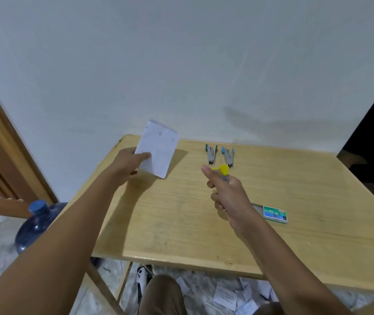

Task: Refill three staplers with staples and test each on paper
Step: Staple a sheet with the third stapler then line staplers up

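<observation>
My left hand (pixel 128 165) pinches a white sheet of paper (pixel 158 148) and holds it up above the far left of the wooden table (pixel 181 219). Two small staple marks show near the sheet's top. My right hand (pixel 226 192) grips a yellow stapler (pixel 223 170), whose yellow end sticks out above my fingers. Two blue staplers, one (pixel 211 154) beside the other (pixel 228 156), lie side by side on the table just beyond my right hand. A green box of No. 10 staples (pixel 273 213) lies to the right of my wrist.
A white wall stands right behind the table. A blue water jug (pixel 34 223) sits on the floor at the left, next to a wooden door frame. Scraps of paper (pixel 233 296) litter the floor under the table's near edge. A dark object stands at the right edge.
</observation>
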